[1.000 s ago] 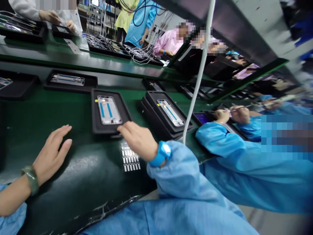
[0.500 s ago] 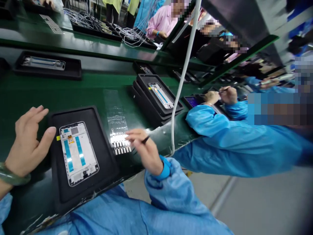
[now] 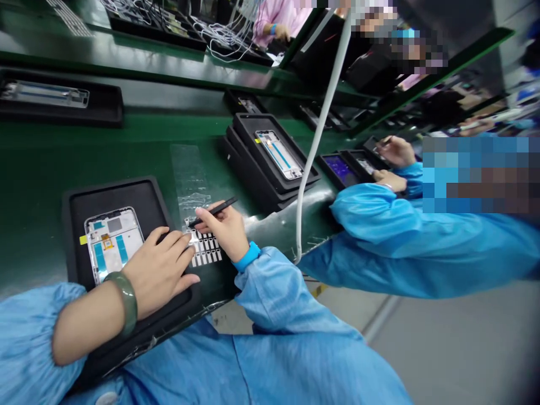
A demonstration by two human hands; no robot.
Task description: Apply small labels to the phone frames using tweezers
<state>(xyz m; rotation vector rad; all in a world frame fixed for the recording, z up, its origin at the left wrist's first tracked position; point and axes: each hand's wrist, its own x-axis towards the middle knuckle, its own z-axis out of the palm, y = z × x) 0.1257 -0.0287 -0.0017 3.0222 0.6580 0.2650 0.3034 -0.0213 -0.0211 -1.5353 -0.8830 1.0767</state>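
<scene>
**Left hand**: jade bangle on the wrist. Fingers curl over the lower right part of the phone frame, tips near the tray's right rim. Grip loose and part-closed; I cannot tell whether it holds anything.

**Right hand**: blue wristband on the wrist. Narrow pinch on a black pen-like tool, its tip by my left fingertips.

**Phone frame**: lies flat in a black tray, blue strips and a yellow tag showing. The tray sits by the green bench's near edge.

**Strip of white tabs**: on the bench, just right of the tray, under my right hand. A clear film runs from it toward the far side.

**Stacked black trays**: right of the film, with a second phone frame on top.

**White cable**: hangs down right of the stack.

**Co-worker's hands**: at the bench's right end, apart from mine, over a tray with a lit purple screen.
</scene>
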